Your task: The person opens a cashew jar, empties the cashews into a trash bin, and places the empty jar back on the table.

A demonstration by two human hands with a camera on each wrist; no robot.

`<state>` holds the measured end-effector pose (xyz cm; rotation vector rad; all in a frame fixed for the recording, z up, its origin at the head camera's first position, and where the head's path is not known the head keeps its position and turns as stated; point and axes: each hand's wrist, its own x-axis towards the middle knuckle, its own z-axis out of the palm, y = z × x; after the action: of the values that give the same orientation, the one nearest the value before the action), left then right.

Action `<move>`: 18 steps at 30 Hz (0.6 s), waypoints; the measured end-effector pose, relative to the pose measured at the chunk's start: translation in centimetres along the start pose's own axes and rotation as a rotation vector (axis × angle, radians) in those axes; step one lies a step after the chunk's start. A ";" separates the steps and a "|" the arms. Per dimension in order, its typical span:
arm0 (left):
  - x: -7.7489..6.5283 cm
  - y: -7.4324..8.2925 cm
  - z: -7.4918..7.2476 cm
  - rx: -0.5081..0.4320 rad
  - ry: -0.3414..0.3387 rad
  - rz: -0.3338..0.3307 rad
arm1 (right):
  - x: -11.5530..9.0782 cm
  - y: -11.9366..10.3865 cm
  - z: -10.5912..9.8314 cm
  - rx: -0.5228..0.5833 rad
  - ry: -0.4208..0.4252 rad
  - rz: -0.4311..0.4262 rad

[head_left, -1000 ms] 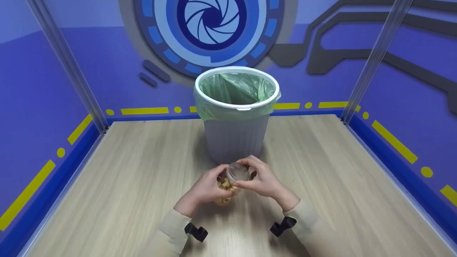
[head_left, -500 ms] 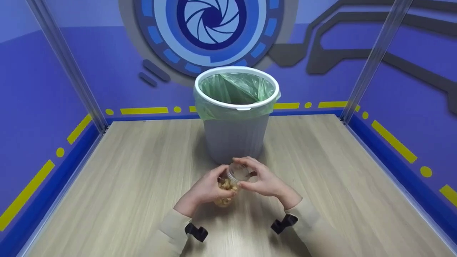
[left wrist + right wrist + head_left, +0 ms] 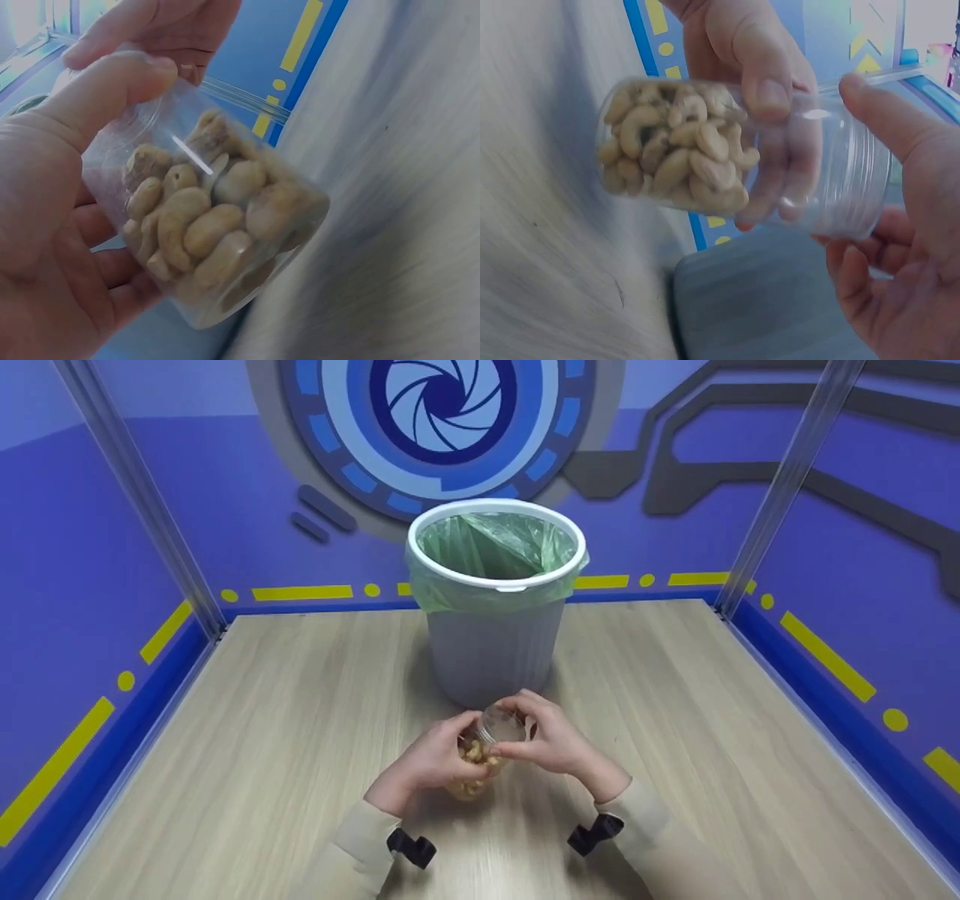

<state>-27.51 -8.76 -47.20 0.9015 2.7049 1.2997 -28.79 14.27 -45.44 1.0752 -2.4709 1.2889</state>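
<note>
A clear plastic jar (image 3: 217, 202) of cashews (image 3: 679, 150) tilts low over the table, its transparent screw lid (image 3: 504, 723) towards the right and the bin. My left hand (image 3: 431, 756) grips the jar's body, thumb on one side and fingers round the other. The thumb and fingers of my right hand (image 3: 553, 741) hold the lid by its rim from opposite sides. In the right wrist view the lid sits on the jar's mouth, and the cashews lie towards the bottom, away from the lid.
Just beyond the hands stands a pale bin (image 3: 491, 652) with a white rim, lined with a green bag (image 3: 510, 540). The wood-grain table (image 3: 300, 697) is bounded by blue printed walls (image 3: 97, 570) at the back and both sides.
My right fingers spread and shifted slightly right half a second ago, then came back onto the lid's rim. My left hand keeps its grip on the jar with hardly any movement.
</note>
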 end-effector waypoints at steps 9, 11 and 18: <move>0.0 -0.3 -0.2 -0.079 -0.044 -0.014 | -0.1 0.1 -0.7 0.156 -0.150 0.022; 0.0 -0.3 -0.2 -0.082 -0.045 -0.018 | -0.1 0.2 -0.8 0.174 -0.170 0.025; 0.0 -0.2 -0.2 -0.102 -0.033 -0.045 | -0.1 0.4 -0.8 0.200 -0.168 0.049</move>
<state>-27.70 -9.01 -47.17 0.8392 2.5925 1.3866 -29.13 15.08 -45.27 1.2215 -2.5442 1.5488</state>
